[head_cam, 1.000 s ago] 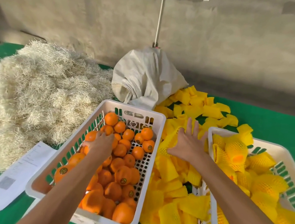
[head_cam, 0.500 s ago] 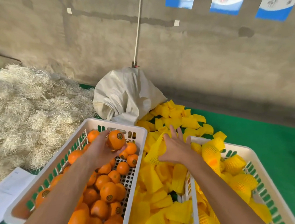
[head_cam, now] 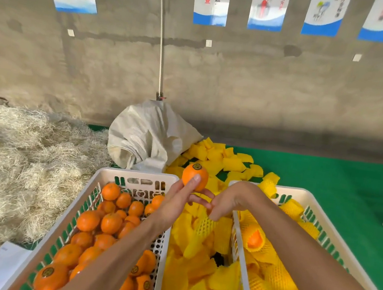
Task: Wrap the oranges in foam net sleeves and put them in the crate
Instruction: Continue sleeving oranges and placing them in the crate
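Head camera shows the orange [head_cam: 195,176] now lifted clear of the left crate [head_cam: 119,174] and held up between the two crates, above the loose pile of yellow foam net sleeves [head_cam: 197,263]. Half a second ago it was only just rising off the heap of bare oranges [head_cam: 103,225]; a second ago the left hand [head_cam: 178,201] was down among the fruit. That hand now pinches the orange from below, with a thumb or finger pressed flat across its near face and the sticker end turned up.

The right hand [head_cam: 229,203] has left the far part of the sleeve pile, where it lay spread a second ago, and has drawn in until it touches or nearly touches the left hand just under the orange. Its fingers are curled downward, and a yellow sleeve [head_cam: 203,226] hangs directly below them; I cannot tell for certain whether they pinch it, though it looks so.

For the task, this means picking is done for this fruit and sleeving is about to start: orange and sleeve are together at one spot. The sleeve's mouth must be opened and pulled over the fruit, which probably needs both hands.

To the right, the right crate [head_cam: 305,195] holds already wrapped oranges [head_cam: 254,240]. On the green bench [head_cam: 337,186] lie more flat sleeves at the far side, a white sack [head_cam: 148,137] and, far left, a heap of pale straw [head_cam: 19,160].
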The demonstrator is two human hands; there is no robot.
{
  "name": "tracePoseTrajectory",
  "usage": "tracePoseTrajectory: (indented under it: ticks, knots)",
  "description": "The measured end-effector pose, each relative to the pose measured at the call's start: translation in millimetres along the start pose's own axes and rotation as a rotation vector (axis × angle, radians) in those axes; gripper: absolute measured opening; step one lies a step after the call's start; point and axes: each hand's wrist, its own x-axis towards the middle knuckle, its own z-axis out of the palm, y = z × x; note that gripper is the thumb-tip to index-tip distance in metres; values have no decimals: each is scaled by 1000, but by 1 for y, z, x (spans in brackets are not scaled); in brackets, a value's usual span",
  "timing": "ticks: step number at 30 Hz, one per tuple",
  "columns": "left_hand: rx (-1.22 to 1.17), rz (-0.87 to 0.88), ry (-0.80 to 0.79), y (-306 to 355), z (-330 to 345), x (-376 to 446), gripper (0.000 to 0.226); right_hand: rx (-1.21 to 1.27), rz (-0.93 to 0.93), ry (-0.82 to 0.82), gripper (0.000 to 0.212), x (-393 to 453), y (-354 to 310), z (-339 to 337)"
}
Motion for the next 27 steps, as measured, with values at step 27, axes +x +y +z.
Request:
tracePoseTrajectory:
  ticks: [27]
  knots:
    - [1399, -437, -843, 58, 3, 44, 87, -45, -81, -24, 71, -12, -3, -5]
